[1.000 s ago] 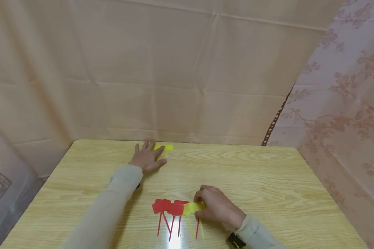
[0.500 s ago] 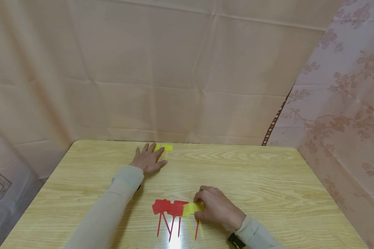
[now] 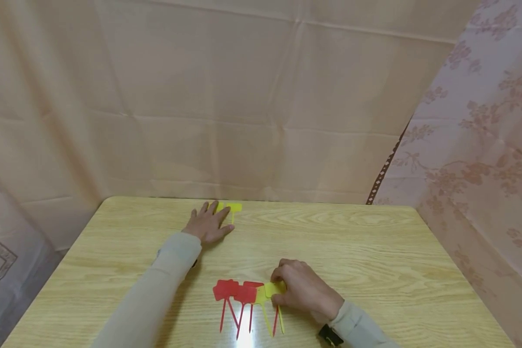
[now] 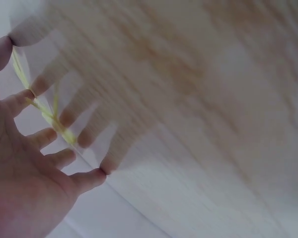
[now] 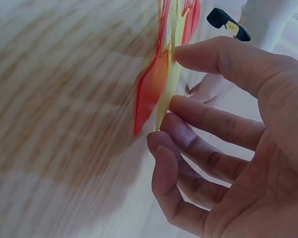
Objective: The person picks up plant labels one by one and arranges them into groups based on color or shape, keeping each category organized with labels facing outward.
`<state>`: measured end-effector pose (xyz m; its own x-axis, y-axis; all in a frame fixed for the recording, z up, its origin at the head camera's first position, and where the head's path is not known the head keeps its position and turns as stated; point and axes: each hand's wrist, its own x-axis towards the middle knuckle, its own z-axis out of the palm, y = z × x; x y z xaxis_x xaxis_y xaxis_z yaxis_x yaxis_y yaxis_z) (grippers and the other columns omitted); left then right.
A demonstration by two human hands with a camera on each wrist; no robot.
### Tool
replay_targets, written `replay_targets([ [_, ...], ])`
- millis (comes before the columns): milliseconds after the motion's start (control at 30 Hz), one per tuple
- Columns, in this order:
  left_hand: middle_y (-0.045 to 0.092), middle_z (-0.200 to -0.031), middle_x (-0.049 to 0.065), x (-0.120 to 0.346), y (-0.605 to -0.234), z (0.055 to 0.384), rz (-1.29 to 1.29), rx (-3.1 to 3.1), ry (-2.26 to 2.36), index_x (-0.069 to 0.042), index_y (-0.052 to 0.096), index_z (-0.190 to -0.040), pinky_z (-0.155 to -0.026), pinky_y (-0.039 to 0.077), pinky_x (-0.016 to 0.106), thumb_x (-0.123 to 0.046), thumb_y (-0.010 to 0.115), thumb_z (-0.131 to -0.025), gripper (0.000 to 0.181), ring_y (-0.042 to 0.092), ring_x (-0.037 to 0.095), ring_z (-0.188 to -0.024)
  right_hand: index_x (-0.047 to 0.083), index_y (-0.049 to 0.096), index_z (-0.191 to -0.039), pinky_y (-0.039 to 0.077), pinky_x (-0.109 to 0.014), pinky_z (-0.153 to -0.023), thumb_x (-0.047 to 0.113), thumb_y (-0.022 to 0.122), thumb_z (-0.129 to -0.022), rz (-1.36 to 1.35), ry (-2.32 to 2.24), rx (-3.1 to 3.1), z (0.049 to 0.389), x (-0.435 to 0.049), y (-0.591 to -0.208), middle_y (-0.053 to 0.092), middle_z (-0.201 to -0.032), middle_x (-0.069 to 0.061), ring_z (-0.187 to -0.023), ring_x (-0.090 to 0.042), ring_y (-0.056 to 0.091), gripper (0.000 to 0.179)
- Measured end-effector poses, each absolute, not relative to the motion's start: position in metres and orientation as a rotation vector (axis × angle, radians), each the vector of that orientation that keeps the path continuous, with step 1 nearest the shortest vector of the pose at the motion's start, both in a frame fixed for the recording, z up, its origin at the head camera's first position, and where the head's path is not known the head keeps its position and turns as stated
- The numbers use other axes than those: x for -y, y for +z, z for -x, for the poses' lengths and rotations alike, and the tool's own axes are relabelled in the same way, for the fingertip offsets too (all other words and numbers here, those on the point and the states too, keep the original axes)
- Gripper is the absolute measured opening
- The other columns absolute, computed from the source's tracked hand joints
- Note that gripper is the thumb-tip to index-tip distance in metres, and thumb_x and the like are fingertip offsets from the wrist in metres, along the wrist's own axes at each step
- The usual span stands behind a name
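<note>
My right hand (image 3: 305,289) holds the head of a yellow T-shaped plant label (image 3: 273,290) between thumb and fingers. In the right wrist view, thumb and fingertips meet the edges of this yellow label (image 5: 170,85), with a red label (image 5: 151,96) just beneath it. Another yellow label lies partly under it, and several red plant labels (image 3: 245,294) overlap to its left, stems toward me. At the far edge my left hand (image 3: 206,227) rests with fingers spread over yellow plant labels (image 3: 235,207), partly hiding them. The left wrist view shows those yellow labels (image 4: 52,119) by the fingertips.
All of this lies on a wood-grain table (image 3: 352,251). A beige cloth (image 3: 252,106) hangs along its far edge, and a floral cloth (image 3: 483,159) hangs at the right. Light glares on the tabletop near the red label stems.
The yellow label in my right hand has shifted slightly, so its edge now stands out over the yellow one beneath. My left hand stays almost still.
</note>
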<state>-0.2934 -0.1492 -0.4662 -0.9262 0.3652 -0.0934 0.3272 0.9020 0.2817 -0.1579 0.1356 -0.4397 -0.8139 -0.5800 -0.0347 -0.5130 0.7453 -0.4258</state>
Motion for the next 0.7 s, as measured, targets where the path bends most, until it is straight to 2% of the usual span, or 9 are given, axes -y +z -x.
replay_targets([
  [167, 0.018, -0.164, 0.026, 0.149, -0.465, 0.291, -0.58, -2.966, 0.325, -0.011, 0.038, -0.157, -0.11, 0.014, 0.078, -0.053, 0.046, -0.104, 0.069, 0.009, 0.051, -0.15, 0.006, 0.078, -0.101, 0.043, -0.022, -0.063, 0.021, 0.087, -0.074, 0.92, -0.584, -2.79, 0.158, -0.137, -0.441, 0.061, -0.087, 0.006, -0.071, -0.005, 0.048, 0.032],
  [433, 0.021, -0.167, 0.015, 0.144, -0.458, 0.288, -0.68, -2.973, 0.167, -0.004, 0.039, -0.155, -0.114, 0.009, 0.074, -0.05, 0.041, -0.106, 0.067, 0.011, 0.043, -0.153, 0.007, 0.079, -0.102, 0.048, -0.025, -0.069, 0.023, 0.087, -0.078, 0.885, -0.578, -2.771, 0.164, -0.136, -0.438, 0.065, -0.091, 0.005, -0.075, -0.006, 0.052, 0.03],
  [700, 0.023, -0.166, 0.015, 0.144, -0.457, 0.288, -0.702, -2.977, 0.131, -0.003, 0.04, -0.155, -0.114, 0.011, 0.074, -0.049, 0.04, -0.107, 0.066, 0.013, 0.042, -0.153, 0.003, 0.078, -0.102, 0.049, -0.029, -0.069, 0.022, 0.087, -0.081, 0.87, -0.619, -2.826, 0.198, -0.129, -0.43, 0.068, -0.093, -0.002, -0.076, -0.012, 0.054, 0.03],
])
